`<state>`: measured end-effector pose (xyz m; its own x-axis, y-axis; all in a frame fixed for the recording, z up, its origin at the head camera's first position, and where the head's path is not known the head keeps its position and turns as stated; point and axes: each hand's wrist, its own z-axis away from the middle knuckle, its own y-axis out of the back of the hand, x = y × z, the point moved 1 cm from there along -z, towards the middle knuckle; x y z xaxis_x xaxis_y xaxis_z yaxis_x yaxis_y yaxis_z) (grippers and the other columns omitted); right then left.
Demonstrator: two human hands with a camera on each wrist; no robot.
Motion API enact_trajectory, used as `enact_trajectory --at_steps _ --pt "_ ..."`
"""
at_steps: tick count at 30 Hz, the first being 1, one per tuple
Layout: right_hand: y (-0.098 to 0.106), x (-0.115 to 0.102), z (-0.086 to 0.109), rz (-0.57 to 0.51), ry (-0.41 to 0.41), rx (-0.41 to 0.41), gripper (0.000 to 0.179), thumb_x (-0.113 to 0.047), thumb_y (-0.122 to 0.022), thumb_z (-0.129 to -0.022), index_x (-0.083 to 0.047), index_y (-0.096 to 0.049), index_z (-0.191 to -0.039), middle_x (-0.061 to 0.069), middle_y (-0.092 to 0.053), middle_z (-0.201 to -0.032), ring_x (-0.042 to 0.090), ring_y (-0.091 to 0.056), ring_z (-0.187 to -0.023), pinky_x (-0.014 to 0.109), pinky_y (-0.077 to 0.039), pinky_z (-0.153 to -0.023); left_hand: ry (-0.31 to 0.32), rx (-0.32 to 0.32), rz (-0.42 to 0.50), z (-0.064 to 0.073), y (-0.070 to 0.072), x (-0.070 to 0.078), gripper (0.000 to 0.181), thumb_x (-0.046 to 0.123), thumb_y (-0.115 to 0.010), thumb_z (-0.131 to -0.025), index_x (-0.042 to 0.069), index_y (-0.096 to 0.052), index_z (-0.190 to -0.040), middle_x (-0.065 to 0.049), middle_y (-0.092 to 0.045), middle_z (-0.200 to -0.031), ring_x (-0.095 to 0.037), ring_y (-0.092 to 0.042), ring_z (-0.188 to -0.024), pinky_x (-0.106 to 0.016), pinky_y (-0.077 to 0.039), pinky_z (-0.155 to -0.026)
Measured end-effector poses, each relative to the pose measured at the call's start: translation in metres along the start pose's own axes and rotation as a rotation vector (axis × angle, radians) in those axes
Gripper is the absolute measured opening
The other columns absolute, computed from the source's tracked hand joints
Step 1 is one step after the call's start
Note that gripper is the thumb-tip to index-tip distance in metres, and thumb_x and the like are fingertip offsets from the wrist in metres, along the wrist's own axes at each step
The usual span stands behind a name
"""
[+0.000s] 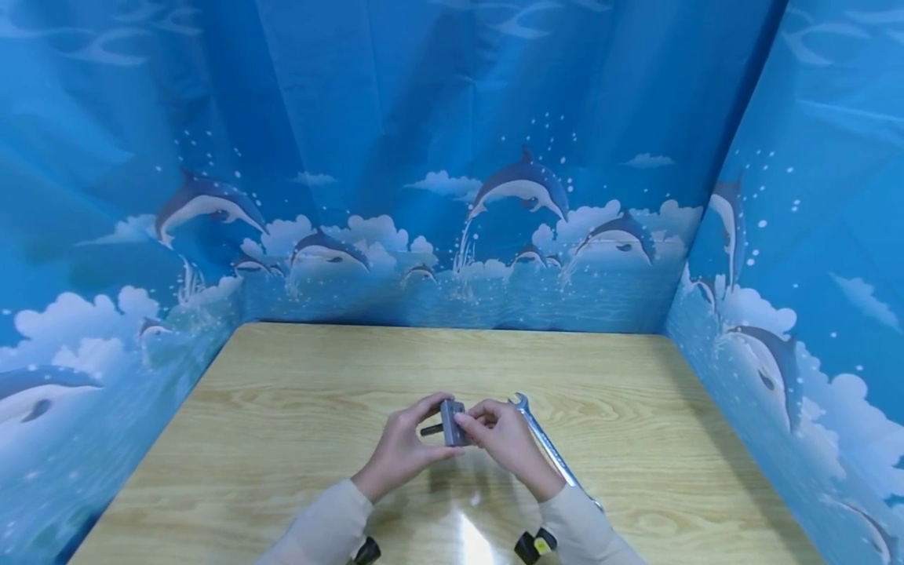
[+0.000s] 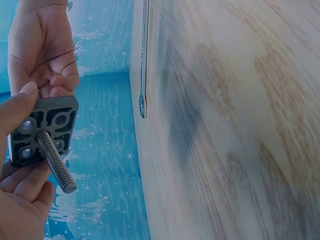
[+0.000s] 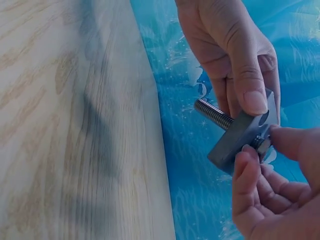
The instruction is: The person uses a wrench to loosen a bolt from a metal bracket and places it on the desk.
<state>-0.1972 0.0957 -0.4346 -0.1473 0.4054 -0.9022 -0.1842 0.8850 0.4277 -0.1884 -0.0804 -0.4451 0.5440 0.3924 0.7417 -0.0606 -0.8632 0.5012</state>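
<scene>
My left hand (image 1: pixel 401 446) grips a grey square block (image 1: pixel 450 424) by its edges, thumb on one side and fingers on the opposite one. The block's ribbed face, with round holes near its corners, shows in the left wrist view. Through its middle runs a bolt (image 2: pixel 56 162), its long threaded shank sticking out on the left-hand side. On the other face, the bolt's hex head (image 3: pixel 261 144) sits close against the block. Thumb and fingertips of my right hand (image 1: pixel 510 444) pinch this head. Both hands hold the parts above the table.
A silver combination wrench (image 1: pixel 553 451) lies slantwise on the wood-grain table (image 1: pixel 297 416), beside and partly behind my right forearm. Blue curtains (image 1: pixel 395 157) printed with dolphins and clouds stand along the table's back and both sides.
</scene>
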Motion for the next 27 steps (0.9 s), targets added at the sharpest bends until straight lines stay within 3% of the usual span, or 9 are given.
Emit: enact_trajectory --at_steps 6,13,20,24,27 --pt "0.002 -0.002 0.0034 0.014 0.154 -0.034 0.021 -0.018 -0.067 -0.079 -0.012 -0.063 -0.099 0.002 -0.064 -0.086 0.012 -0.061 -0.076 0.021 -0.054 -0.067 0.017 0.004 0.043 0.0017 -0.0007 -0.0024 0.071 0.03 -0.079 -0.06 0.017 -0.048 -0.123 0.0 -0.056 -0.118 -0.013 -0.054 -0.108 -0.029 -0.046 -0.091" --pt "0.0043 -0.0034 0.0047 0.03 0.221 -0.043 0.026 -0.003 -0.067 -0.076 -0.013 -0.064 -0.1 -0.001 -0.063 -0.094 0.011 -0.061 -0.081 0.02 -0.053 -0.073 0.011 0.029 0.097 0.0026 -0.0012 -0.0018 0.073 0.027 -0.081 -0.057 0.015 -0.049 -0.122 -0.002 -0.057 -0.117 -0.016 -0.054 -0.107 -0.032 -0.046 -0.09" --pt "0.0045 -0.001 0.0033 0.015 0.209 -0.055 0.028 -0.006 -0.067 -0.077 -0.013 -0.063 -0.103 0.002 -0.062 -0.095 0.013 -0.061 -0.083 0.02 -0.053 -0.075 0.015 0.005 0.06 0.0019 -0.0009 -0.0027 0.072 0.03 -0.079 -0.06 0.018 -0.048 -0.123 0.0 -0.056 -0.119 -0.014 -0.053 -0.108 -0.029 -0.046 -0.091" --pt "0.0047 0.0006 0.0022 0.031 0.174 -0.059 0.033 -0.023 -0.065 -0.08 -0.014 -0.058 -0.111 0.001 -0.062 -0.093 0.014 -0.059 -0.083 0.021 -0.052 -0.074 0.018 -0.001 0.047 0.0012 -0.0002 -0.0033 0.072 0.03 -0.079 -0.061 0.018 -0.047 -0.124 -0.001 -0.055 -0.121 -0.015 -0.053 -0.109 -0.029 -0.045 -0.092" --pt "0.0056 0.0021 0.0019 0.077 0.11 -0.04 0.035 -0.04 -0.059 -0.082 -0.016 -0.06 -0.107 -0.001 -0.062 -0.087 0.014 -0.059 -0.077 0.022 -0.053 -0.067 0.037 -0.002 0.039 0.0008 -0.0005 -0.003 0.072 0.031 -0.079 -0.061 0.019 -0.047 -0.125 0.0 -0.055 -0.121 -0.015 -0.053 -0.109 -0.031 -0.046 -0.091"
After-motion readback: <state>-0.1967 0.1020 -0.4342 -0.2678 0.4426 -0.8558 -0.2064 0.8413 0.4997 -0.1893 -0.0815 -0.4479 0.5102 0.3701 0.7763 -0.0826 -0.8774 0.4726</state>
